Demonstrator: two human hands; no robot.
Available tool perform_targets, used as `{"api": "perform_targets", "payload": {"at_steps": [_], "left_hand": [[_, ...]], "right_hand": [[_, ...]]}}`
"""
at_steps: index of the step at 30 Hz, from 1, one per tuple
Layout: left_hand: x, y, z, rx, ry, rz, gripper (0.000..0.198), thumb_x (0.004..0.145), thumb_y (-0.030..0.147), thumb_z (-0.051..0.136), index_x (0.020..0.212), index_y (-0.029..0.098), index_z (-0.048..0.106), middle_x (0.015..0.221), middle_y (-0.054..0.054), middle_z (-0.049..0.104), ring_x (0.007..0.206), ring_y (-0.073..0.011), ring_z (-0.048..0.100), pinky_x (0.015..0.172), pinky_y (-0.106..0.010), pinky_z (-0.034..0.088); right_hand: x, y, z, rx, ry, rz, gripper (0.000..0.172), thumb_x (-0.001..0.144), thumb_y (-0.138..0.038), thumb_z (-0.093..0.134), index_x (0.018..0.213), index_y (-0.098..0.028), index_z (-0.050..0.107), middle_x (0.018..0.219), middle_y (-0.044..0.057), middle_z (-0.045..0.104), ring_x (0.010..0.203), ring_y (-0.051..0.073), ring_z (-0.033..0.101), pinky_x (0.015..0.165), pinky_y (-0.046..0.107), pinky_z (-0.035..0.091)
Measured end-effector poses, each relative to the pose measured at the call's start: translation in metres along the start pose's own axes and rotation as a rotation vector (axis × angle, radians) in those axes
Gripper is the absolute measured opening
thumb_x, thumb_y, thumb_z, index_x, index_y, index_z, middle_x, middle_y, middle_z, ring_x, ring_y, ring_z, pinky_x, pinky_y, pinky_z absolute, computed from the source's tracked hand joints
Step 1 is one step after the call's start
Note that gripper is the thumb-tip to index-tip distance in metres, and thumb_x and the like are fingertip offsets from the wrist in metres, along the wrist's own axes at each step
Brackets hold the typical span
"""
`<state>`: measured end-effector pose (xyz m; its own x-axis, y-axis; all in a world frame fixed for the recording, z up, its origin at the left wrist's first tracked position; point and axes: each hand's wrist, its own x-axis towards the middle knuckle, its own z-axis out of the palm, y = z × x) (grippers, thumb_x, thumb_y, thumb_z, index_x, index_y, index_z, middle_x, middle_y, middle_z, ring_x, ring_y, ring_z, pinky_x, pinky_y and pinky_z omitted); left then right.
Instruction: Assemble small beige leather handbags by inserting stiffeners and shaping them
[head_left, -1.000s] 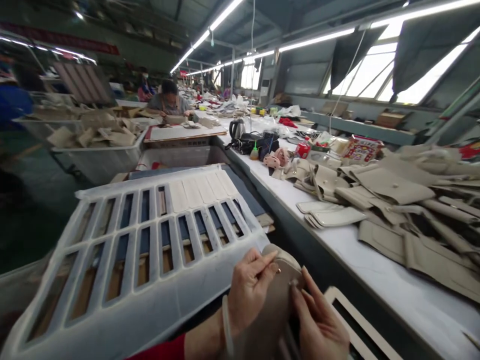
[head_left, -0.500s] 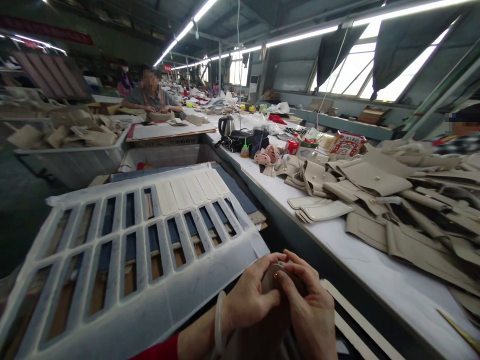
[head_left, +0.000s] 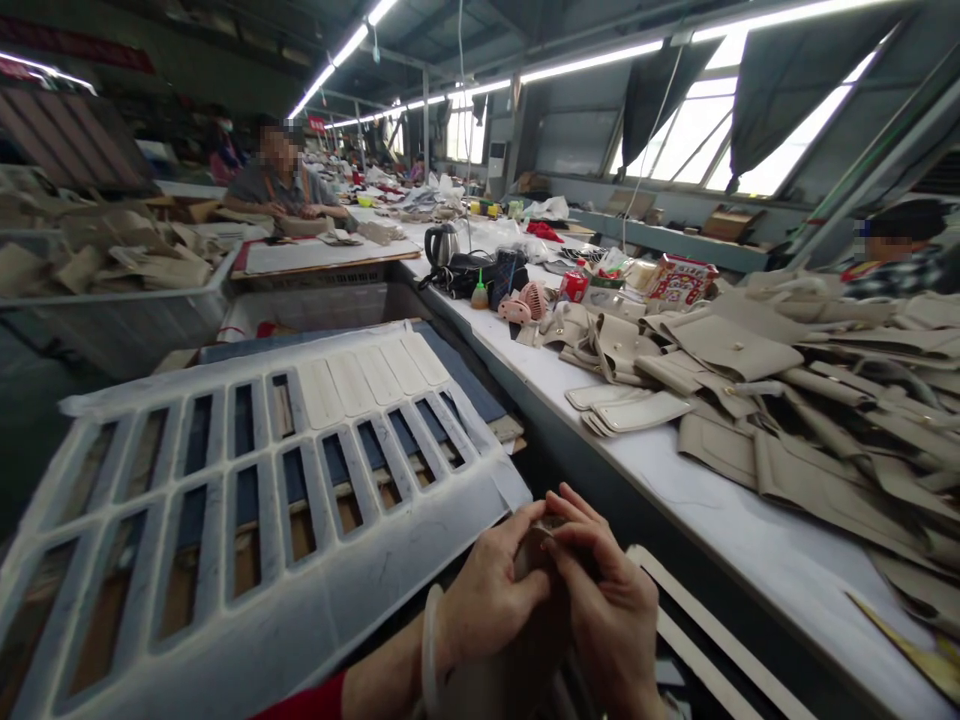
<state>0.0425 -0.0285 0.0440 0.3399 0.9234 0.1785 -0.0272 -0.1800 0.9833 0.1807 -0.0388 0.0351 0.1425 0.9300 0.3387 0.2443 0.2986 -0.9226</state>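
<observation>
Low in the middle of the head view, my left hand (head_left: 491, 580) and my right hand (head_left: 611, 605) are closed on a taupe leather piece (head_left: 531, 552) with a rounded top end. My left thumb and fingers grip its left edge. The right thumb and fingertips pinch near the top, where a small metal stud shows only in part. Most of the piece's lower half is dark and hidden by my hands. Left of my hands lies a whitish slotted sheet (head_left: 360, 570), with several cream leather strips (head_left: 352, 375) in its top row.
A white worktable (head_left: 600, 470) runs along the right, bearing a heap of beige leather bag parts (head_left: 817, 460) and stacked straps (head_left: 637, 410). A pink fan (head_left: 523, 303) and a kettle (head_left: 441, 245) stand farther back. One co-worker (head_left: 281, 185) sits at back left, another (head_left: 896, 250) at far right.
The view has turned slightly right, so the surroundings sit a little farther left. Both hands keep hold of the leather piece, and the right fingertips now cover more of its stud.
</observation>
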Motion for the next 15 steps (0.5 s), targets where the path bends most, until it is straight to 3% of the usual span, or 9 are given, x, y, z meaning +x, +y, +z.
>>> {"api": "perform_targets", "payload": {"at_steps": [5, 10, 12, 15], "left_hand": [[0.000, 0.005, 0.001, 0.001, 0.012, 0.023, 0.056, 0.080, 0.005, 0.058, 0.132, 0.025, 0.056, 0.118, 0.002, 0.067, 0.102, -0.0174, 0.062, 0.095, -0.027, 0.045], [0.001, -0.004, 0.002, 0.029, 0.051, -0.024, 0.046, 0.085, 0.010, 0.057, 0.128, 0.023, 0.061, 0.100, 0.002, 0.070, 0.094, -0.0174, 0.063, 0.090, -0.027, 0.046], [0.002, -0.008, 0.001, 0.015, 0.042, -0.043, 0.042, 0.086, 0.012, 0.058, 0.126, 0.022, 0.062, 0.098, 0.001, 0.070, 0.096, -0.0182, 0.063, 0.090, -0.027, 0.046], [0.004, -0.015, -0.002, -0.036, -0.009, -0.088, 0.034, 0.088, 0.019, 0.059, 0.122, 0.022, 0.062, 0.104, 0.000, 0.070, 0.098, -0.0184, 0.062, 0.090, -0.027, 0.046]], "right_hand": [[0.002, -0.005, 0.000, 0.047, 0.047, 0.088, 0.008, 0.082, -0.027, 0.066, 0.075, -0.023, 0.067, 0.116, 0.007, 0.070, 0.120, 0.030, 0.058, 0.108, 0.056, 0.038], [0.005, -0.007, 0.004, 0.074, 0.055, 0.200, 0.010, 0.078, -0.029, 0.068, 0.072, -0.022, 0.067, 0.115, 0.008, 0.071, 0.110, 0.029, 0.063, 0.103, 0.051, 0.043], [0.006, -0.007, 0.005, 0.098, 0.062, 0.244, 0.009, 0.078, -0.031, 0.069, 0.080, -0.022, 0.068, 0.118, 0.008, 0.069, 0.108, 0.027, 0.064, 0.101, 0.047, 0.046], [0.002, -0.003, 0.003, 0.227, 0.136, 0.303, 0.028, 0.080, -0.037, 0.069, 0.104, -0.022, 0.066, 0.125, 0.008, 0.065, 0.108, 0.025, 0.063, 0.094, 0.041, 0.050]]}}
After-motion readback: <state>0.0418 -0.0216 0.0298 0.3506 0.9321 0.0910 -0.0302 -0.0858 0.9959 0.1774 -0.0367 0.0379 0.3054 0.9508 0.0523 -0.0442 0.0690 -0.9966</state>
